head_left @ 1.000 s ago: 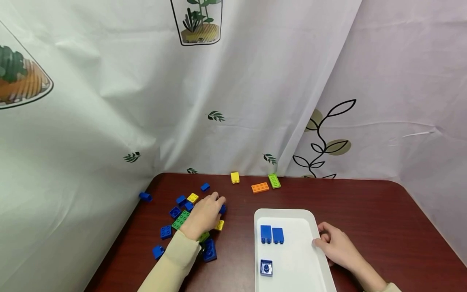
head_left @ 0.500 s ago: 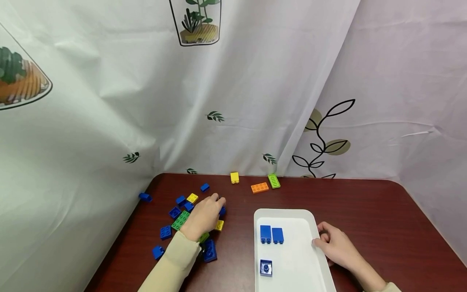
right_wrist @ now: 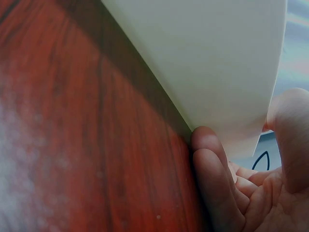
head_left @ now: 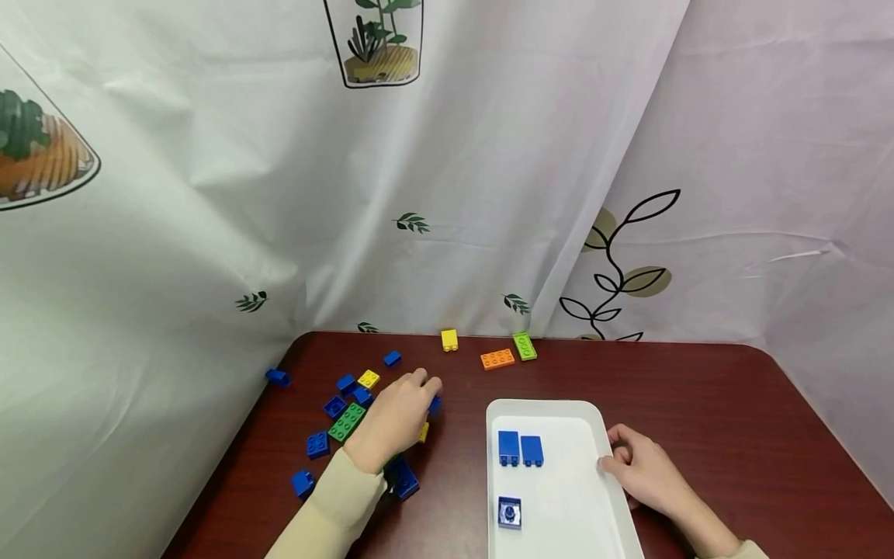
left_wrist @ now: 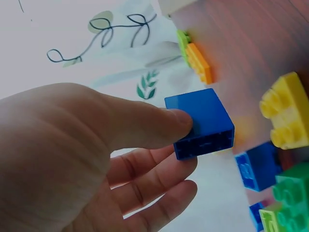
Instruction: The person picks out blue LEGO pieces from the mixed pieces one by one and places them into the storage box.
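Observation:
In the left wrist view a blue building brick (left_wrist: pixel 203 118) is pinched between the thumb and fingers of my left hand (left_wrist: pixel 120 140). The head view shows that left hand (head_left: pixel 394 415) over the scattered bricks, its blue brick (head_left: pixel 435 404) partly hidden by the fingers. My right hand (head_left: pixel 646 473) grips the right rim of a white tray (head_left: pixel 573 497), thumb on top. From the right wrist view, fingertips (right_wrist: pixel 207 140) press the tray's outer wall (right_wrist: pixel 207 58) low down, near the table. Two blue bricks (head_left: pixel 520 449) lie side by side inside the tray, with another blue brick (head_left: pixel 510 513) nearer me.
Several blue bricks (head_left: pixel 317 445), a green brick (head_left: pixel 347 422) and a yellow brick (head_left: pixel 369 379) lie about the left hand. Toward the back are a yellow brick (head_left: pixel 450 340), an orange brick (head_left: pixel 497 359) and a lime brick (head_left: pixel 524 346). A printed curtain (head_left: pixel 489 155) hangs behind the table (head_left: pixel 733 404).
My left hand has shifted slightly to the right with the blue brick, and more of the green brick shows behind it. The right hand and tray have stayed put.

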`<state>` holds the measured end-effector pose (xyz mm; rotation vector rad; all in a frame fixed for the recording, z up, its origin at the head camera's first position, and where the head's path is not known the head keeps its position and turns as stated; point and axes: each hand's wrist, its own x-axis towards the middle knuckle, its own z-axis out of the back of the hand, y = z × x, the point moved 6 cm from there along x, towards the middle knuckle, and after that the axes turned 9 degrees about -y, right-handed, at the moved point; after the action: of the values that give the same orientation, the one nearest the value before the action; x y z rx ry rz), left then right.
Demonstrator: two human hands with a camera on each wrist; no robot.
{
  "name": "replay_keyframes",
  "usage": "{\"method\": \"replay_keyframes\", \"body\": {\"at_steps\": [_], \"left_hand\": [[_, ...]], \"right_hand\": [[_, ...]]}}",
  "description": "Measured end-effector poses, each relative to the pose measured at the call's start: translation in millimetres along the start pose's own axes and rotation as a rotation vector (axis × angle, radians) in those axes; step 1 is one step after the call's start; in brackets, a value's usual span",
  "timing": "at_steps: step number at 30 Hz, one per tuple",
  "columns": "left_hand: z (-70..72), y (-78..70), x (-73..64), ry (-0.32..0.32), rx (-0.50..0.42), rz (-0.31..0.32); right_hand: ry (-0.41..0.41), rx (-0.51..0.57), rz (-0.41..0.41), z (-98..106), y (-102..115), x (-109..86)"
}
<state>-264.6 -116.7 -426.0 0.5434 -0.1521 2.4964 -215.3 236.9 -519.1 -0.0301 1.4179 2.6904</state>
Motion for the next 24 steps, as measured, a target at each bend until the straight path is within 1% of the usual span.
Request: {"method": "replay_keyframes", "body": {"at_steps": [4,10,17,19,24], "left_hand": [[10.4,-9.7,1.9,-0.018,0.010,-0.027],[20.0,-24.6,4.0,-0.008,0.010,-0.064],[26.1,-43.4,3.3,0.036,-0.035,-0.071],[27.1,-49.5,2.4,0.038,-0.043,-0.085],[27.1,-66.2,-0.3,0.039,-0.047,-0.148]], "right_hand": [[-0.002,0.003,-0.002,1,1,1.4],[-0.008,-0.009,0.004,1,2,3.4],[-0.006,-0.013,0.010,2,2,3.2],[-0.001,-0.011,0.011,2,2,2.5],[0.008,-0.008,0.010,1,0,1.0]]}}
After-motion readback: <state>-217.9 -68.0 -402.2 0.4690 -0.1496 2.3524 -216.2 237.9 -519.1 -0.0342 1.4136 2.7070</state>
